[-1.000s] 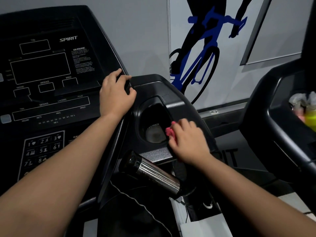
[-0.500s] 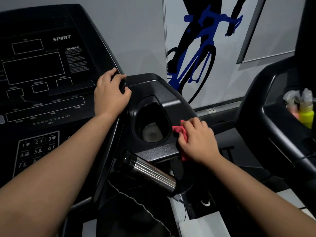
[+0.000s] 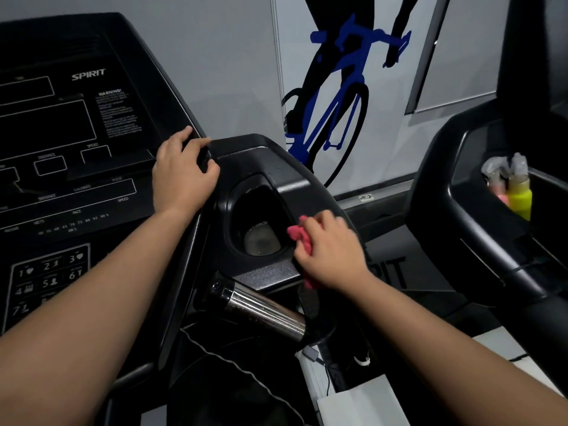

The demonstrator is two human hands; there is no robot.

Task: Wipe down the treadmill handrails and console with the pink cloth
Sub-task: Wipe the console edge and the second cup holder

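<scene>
Right hand [image 3: 330, 252] grips bunched pink cloth [image 3: 297, 233] at cup holder [image 3: 259, 222] rim; left hand [image 3: 181, 173] curls over console [image 3: 76, 149] edge; best press flat, follow rim fully round.

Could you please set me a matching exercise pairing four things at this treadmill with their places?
Things: 1 crumpled pink cloth; 2 shiny chrome cylindrical grip; 3 yellow plastic spray bottle; 4 left hand.
Places: A neighbouring machine's tray; B gripping black treadmill console edge; C in right hand; D below black cup holder.
Pairs: 1-C; 2-D; 3-A; 4-B.
</scene>
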